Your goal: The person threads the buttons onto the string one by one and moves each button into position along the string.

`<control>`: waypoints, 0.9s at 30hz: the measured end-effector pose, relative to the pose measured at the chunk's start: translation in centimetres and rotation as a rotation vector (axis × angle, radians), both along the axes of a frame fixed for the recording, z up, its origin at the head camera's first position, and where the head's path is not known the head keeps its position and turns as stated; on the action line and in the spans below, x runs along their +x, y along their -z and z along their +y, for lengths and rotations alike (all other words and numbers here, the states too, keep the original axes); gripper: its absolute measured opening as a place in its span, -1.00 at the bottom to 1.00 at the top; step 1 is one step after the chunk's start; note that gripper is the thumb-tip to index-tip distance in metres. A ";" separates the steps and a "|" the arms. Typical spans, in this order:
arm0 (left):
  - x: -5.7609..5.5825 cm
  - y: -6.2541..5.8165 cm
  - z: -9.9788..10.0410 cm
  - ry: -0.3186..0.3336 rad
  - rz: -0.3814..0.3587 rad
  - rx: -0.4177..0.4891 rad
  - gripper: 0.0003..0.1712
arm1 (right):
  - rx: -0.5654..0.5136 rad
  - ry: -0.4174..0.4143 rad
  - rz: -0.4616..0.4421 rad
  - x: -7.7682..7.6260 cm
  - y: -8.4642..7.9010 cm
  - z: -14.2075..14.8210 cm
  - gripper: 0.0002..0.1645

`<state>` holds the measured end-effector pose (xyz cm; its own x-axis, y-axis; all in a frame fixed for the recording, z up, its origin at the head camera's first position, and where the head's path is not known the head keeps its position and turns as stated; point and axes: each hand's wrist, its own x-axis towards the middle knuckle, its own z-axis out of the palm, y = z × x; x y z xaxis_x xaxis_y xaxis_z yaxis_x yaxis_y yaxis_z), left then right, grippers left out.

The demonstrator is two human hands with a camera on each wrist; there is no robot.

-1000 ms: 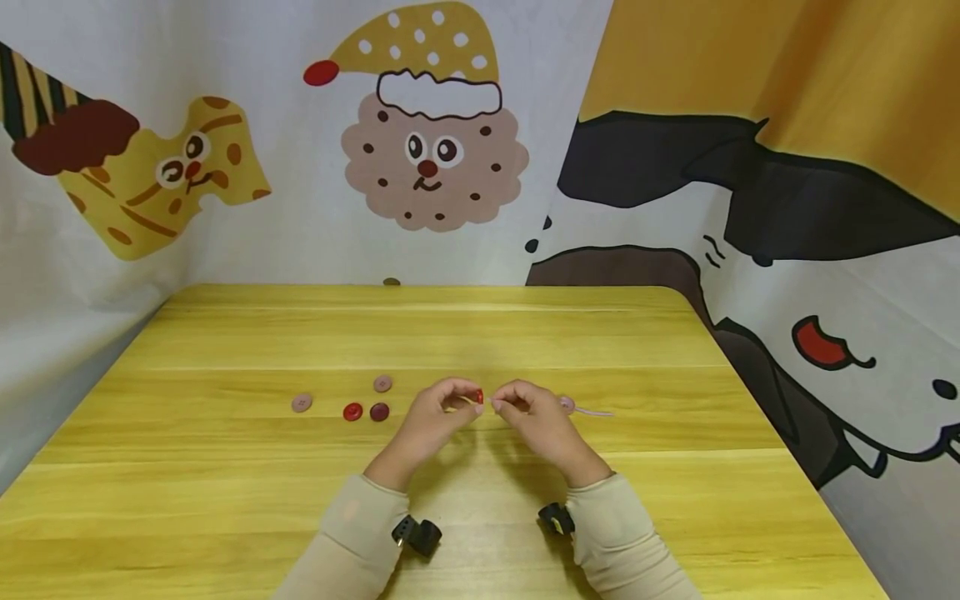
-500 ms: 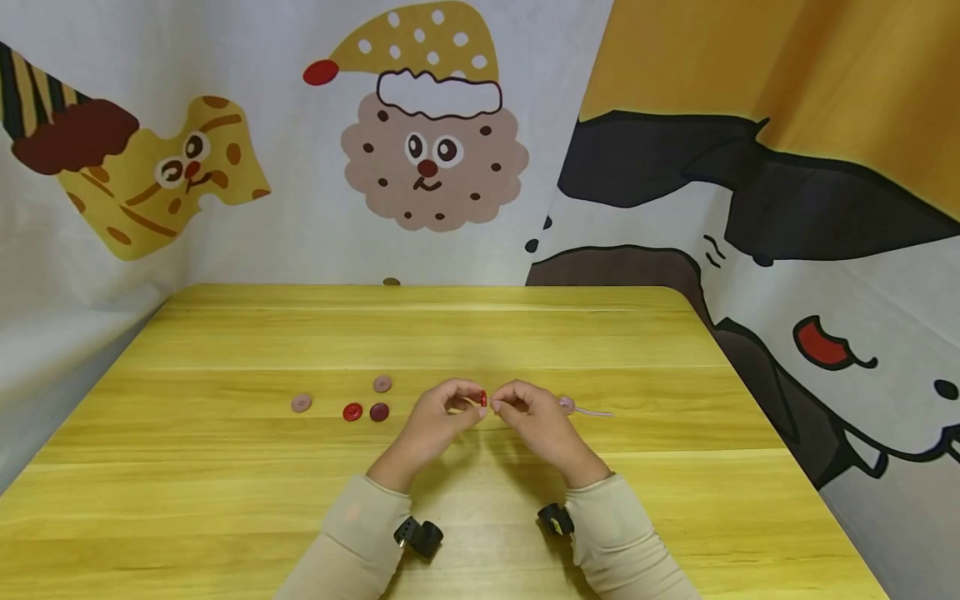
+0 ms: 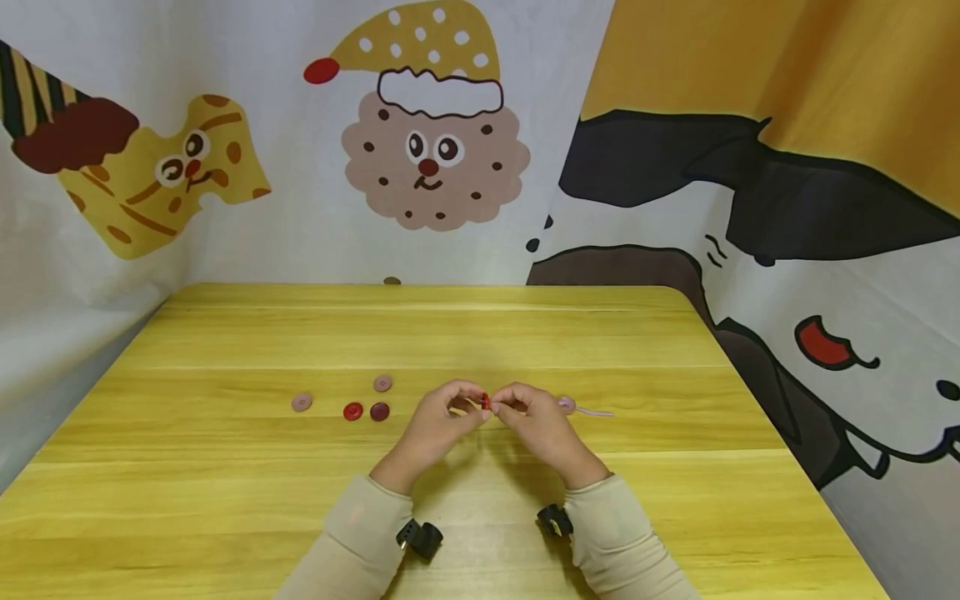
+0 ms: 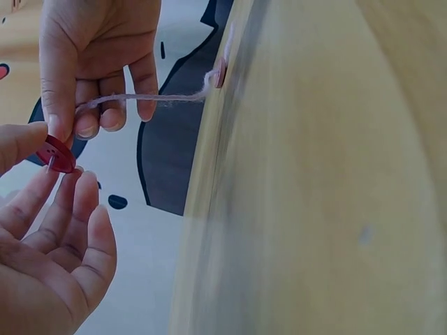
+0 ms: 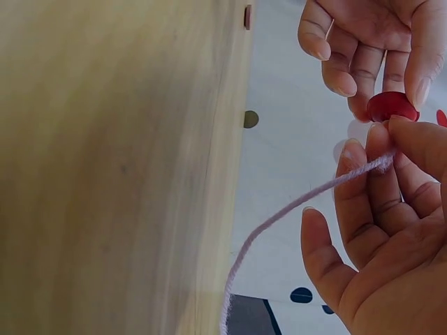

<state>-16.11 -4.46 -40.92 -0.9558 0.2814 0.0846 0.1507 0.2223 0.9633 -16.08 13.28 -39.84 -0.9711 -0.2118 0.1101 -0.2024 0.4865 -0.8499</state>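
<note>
Thumb and fingertips of my left hand [image 3: 437, 423] pinch a red button [image 4: 59, 155] on edge above the table. My right hand [image 3: 542, 427] pinches a pale pink yarn [image 5: 300, 200] close to its end, right against the button. In the left wrist view a small tip shows at a hole on the button's near face. From my right hand the yarn runs down to a pink button [image 3: 567, 404] on the table, and its tail [image 3: 596, 413] lies to the right of that button.
Left of my hands lie two dusty-pink buttons [image 3: 302, 402], a red button [image 3: 352, 412] and a dark maroon button [image 3: 379, 412] on the wooden table [image 3: 225, 500]. Behind the table hangs a printed curtain [image 3: 285, 242].
My left hand has moved slightly right, bringing the red button from a small gap up to the right fingertips and the yarn end. The buttons on the table have not moved.
</note>
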 end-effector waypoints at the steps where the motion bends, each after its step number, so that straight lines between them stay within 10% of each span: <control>1: 0.0 0.0 0.0 -0.001 0.008 0.000 -0.67 | 0.001 0.003 0.001 0.0 0.0 0.0 -0.93; 27: 0.1 0.3 0.3 -0.009 0.029 -0.017 -0.74 | -0.040 0.020 -0.004 0.0 0.3 0.0 -0.95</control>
